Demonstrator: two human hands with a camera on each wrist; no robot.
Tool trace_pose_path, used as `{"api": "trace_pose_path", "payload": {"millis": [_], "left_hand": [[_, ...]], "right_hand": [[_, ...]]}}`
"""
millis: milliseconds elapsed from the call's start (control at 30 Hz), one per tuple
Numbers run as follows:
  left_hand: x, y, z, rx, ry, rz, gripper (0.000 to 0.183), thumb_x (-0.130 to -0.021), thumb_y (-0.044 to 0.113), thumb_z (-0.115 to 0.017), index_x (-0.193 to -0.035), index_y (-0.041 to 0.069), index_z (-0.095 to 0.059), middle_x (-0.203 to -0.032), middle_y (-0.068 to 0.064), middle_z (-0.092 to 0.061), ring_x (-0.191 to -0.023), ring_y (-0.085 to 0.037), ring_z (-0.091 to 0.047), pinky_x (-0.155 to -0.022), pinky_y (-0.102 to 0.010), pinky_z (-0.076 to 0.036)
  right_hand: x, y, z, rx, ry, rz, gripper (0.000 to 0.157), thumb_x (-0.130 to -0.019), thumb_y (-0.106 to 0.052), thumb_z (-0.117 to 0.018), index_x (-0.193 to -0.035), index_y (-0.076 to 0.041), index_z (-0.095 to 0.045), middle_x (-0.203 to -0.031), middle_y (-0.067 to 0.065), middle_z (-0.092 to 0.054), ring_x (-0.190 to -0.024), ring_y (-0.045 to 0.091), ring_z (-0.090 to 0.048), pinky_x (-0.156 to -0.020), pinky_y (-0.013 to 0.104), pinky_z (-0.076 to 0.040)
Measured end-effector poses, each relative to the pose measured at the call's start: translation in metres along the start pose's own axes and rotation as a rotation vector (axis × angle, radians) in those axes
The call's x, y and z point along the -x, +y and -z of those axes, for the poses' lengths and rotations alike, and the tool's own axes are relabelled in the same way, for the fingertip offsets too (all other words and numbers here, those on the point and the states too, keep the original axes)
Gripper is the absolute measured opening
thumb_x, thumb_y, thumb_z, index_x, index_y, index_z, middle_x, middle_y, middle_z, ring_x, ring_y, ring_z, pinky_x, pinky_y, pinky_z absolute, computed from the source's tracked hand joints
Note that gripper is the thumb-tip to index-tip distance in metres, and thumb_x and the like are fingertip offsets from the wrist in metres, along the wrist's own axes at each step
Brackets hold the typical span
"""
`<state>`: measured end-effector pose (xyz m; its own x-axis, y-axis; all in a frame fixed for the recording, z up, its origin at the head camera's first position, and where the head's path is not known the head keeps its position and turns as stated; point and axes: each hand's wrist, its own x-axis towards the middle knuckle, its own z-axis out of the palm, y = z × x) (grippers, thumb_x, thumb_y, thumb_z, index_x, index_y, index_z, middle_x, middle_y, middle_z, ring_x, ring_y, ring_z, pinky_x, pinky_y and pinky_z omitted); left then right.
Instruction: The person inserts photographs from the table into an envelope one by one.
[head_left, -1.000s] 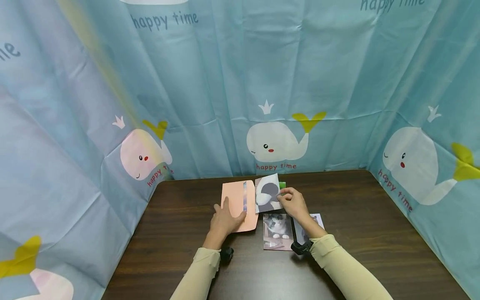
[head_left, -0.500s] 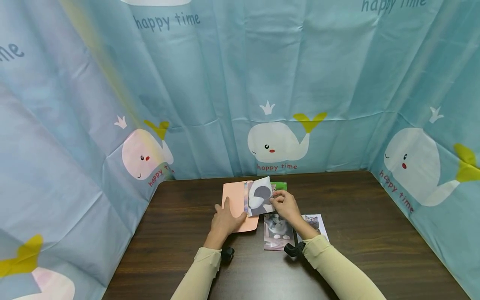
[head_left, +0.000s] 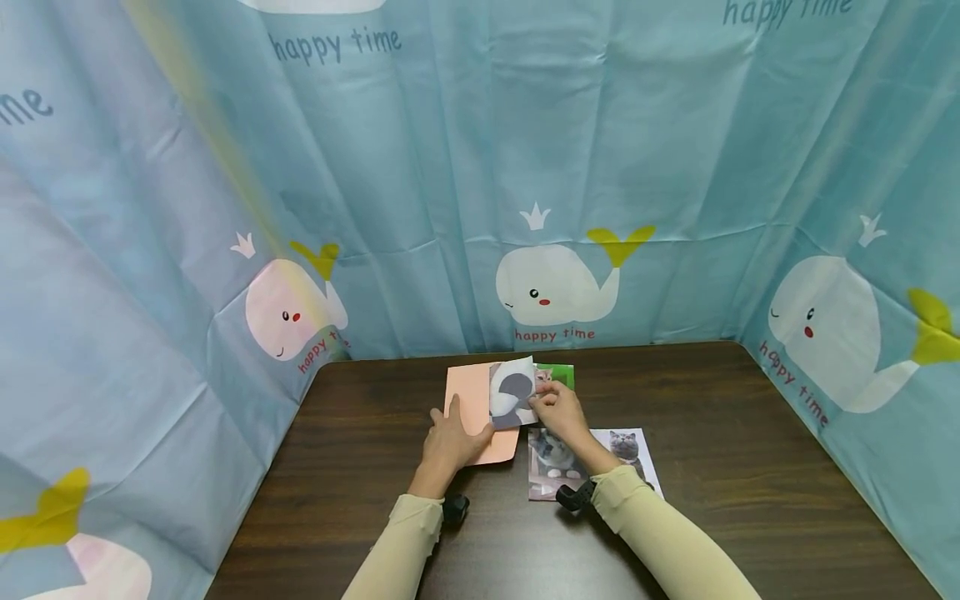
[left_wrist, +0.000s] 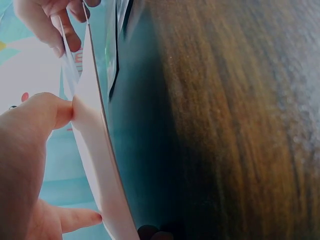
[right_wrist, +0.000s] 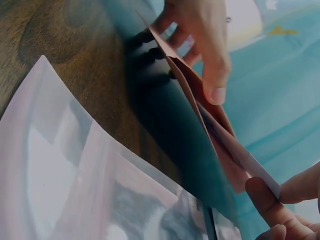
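one picture card [head_left: 513, 394] is pinched by its right edge between thumb and forefinger of the right hand [head_left: 561, 414], its opposite end lying away from the grip at the open mouth of a peach envelope [head_left: 468, 392]. the envelope is gripped by the left hand [head_left: 446, 443], thumb above and fingertips beneath. two cat photos [head_left: 550, 471] (partly covered by the right arm [head_left: 667, 525]) are laid side by side on the dark table [head_left: 360, 467]; a green picture [head_left: 561, 374] is seen behind the right hand.

curtain [head_left: 555, 167]: light blue, whale prints [head_left: 555, 285] | table [head_left: 360, 467]: dark wood-grain
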<state>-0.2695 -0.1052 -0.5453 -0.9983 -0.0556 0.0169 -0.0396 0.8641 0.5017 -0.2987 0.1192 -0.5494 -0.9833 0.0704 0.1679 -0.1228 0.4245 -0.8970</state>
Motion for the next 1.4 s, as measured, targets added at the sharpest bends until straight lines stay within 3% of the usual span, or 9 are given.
{"api": "trace_pose_path", "payload": {"millis": [200,433,633,867,1033,1400], "left_hand": [[-0.001,-0.001,0.0,0.001,-0.003,0.001,0.103,-0.08,0.063,-0.069,-0.157,0.008,-0.03,-0.136,-0.035,-0.038,-0.101,-0.051,-0.061,-0.086,-0.058,-0.051],[-0.001,-0.001,-0.002,-0.005,-0.015,0.004,0.104,-0.08,0.065,-0.068,-0.158,0.008,-0.028,-0.135,-0.034,-0.038,-0.099,-0.049,-0.062,-0.085,-0.058,-0.051],[-0.002,0.0,-0.001,-0.008,-0.009,0.007,0.103,-0.08,0.064,-0.069,-0.157,0.008,-0.029,-0.134,-0.034,-0.039,-0.1,-0.049,-0.062,-0.085,-0.058,-0.051],[0.0,0.001,-0.001,-0.01,-0.01,0.016,0.104,-0.08,0.065,-0.068,-0.158,0.009,-0.029,-0.134,-0.033,-0.039,-0.099,-0.049,-0.062,-0.086,-0.058,-0.051],[0.0,0.002,-0.001,-0.008,-0.011,0.011,0.103,-0.08,0.064,-0.07,-0.157,0.007,-0.03,-0.133,-0.034,-0.039,-0.096,-0.049,-0.062,-0.083,-0.059,-0.052],[-0.002,0.001,-0.001,-0.008,-0.01,0.013,0.102,-0.081,0.065,-0.068,-0.157,0.008,-0.03,-0.133,-0.033,-0.039,-0.097,-0.048,-0.062,-0.083,-0.057,-0.052]], "right_hand": [[-0.004,0.003,-0.007,-0.037,-0.025,-0.023,0.02,-0.09,-0.013,-0.072,-0.106,-0.001,-0.068,-0.073,0.005,-0.072,-0.061,0.009,-0.056,-0.057,0.026,-0.041],[-0.008,0.004,-0.01,-0.023,-0.014,-0.007,0.018,-0.088,-0.011,-0.072,-0.102,0.0,-0.071,-0.062,-0.003,-0.061,-0.055,0.011,-0.05,-0.052,0.027,-0.039],[-0.007,-0.003,-0.015,0.068,-0.016,0.028,0.019,-0.086,-0.011,-0.074,-0.102,-0.001,-0.073,-0.069,0.002,-0.071,-0.056,0.009,-0.058,-0.055,0.027,-0.043],[-0.006,-0.007,-0.025,-0.016,-0.074,-0.001,0.021,-0.089,-0.008,-0.072,-0.106,0.003,-0.07,-0.073,0.008,-0.072,-0.053,0.009,-0.056,-0.048,0.025,-0.042],[-0.008,-0.01,-0.031,-0.02,-0.079,0.006,0.019,-0.089,-0.007,-0.07,-0.105,0.003,-0.069,-0.071,0.004,-0.069,-0.057,0.008,-0.054,-0.051,0.025,-0.042],[-0.008,-0.015,-0.041,0.098,-0.079,0.016,0.017,-0.089,-0.013,-0.072,-0.104,-0.005,-0.072,-0.081,0.001,-0.073,-0.07,0.011,-0.064,-0.061,0.03,-0.049]]}}
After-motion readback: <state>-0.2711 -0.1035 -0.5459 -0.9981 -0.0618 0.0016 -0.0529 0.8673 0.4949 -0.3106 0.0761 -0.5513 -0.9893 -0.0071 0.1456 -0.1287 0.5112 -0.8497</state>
